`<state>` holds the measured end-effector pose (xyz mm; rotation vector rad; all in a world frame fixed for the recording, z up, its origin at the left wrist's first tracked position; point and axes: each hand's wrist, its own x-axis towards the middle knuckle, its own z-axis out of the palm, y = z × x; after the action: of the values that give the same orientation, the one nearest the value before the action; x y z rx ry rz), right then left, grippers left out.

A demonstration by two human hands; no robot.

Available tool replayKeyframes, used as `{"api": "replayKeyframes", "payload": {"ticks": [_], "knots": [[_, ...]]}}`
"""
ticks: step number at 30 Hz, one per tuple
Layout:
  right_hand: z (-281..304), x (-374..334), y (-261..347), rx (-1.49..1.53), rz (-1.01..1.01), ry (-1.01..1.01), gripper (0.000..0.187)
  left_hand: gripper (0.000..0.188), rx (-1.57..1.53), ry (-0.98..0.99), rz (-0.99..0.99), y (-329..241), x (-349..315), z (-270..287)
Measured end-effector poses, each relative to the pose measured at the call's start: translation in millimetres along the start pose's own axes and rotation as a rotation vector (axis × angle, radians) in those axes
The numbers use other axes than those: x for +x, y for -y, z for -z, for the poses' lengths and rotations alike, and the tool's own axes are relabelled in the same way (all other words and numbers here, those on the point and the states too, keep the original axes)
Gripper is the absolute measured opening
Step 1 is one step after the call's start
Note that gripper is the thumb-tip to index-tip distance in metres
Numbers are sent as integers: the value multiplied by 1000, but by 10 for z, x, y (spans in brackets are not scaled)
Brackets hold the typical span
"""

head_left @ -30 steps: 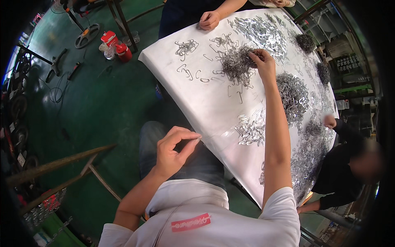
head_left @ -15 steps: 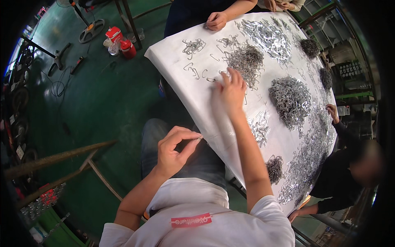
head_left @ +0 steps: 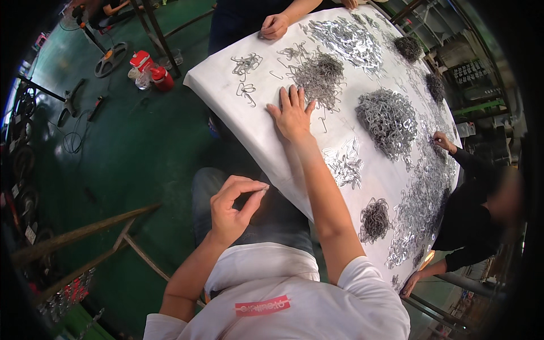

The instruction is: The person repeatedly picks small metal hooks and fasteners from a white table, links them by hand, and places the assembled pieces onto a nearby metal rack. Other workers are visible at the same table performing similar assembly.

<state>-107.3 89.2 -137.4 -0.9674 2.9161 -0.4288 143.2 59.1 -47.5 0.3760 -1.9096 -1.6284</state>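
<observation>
My left hand [head_left: 235,204] is raised over my lap, off the table's near edge. Its thumb and forefinger are pinched together; anything between the tips is too small to make out. My right hand [head_left: 293,118] lies on the white-covered table [head_left: 255,127] with fingers spread. Its fingertips are just beside a pile of thin bent wire hooks [head_left: 322,76]. Under the palm I cannot see. Left of these fingers lie a few loose hooks [head_left: 247,90] and a small cluster of hooks [head_left: 247,64].
Flat shiny metal pieces [head_left: 345,164] lie right of my forearm. Beyond are a large heap of metal links [head_left: 388,122] and a small dark heap [head_left: 374,220]. A co-worker's hand [head_left: 275,26] rests at the far edge; another person's hand [head_left: 445,141] reaches in from the right.
My right hand has come down flat, fingers spreading, over a spot where loose hooks lay. My left hand keeps its pinch. The whole view has shifted slightly.
</observation>
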Motion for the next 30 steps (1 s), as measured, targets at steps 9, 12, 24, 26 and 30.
{"api": "replayKeyframes", "payload": {"ticks": [9,12,24,26,30], "knots": [[232,-509,-628,20,140,-71,52,20,-7,22,0,77,-37,-31],[206,-336,-675,82,239,-239,50,20,-12,21,22,59,-85,-64],[266,-327,-767,-23,196,-40,44,21,-12,-5,-18,51,-154,-142],[324,-331,-839,58,133,-71,42,21,-2,-2,-42,72,-148,-147],[225,-125,-770,114,140,-220,44,21,-9,15,11,48,-143,-144]]}}
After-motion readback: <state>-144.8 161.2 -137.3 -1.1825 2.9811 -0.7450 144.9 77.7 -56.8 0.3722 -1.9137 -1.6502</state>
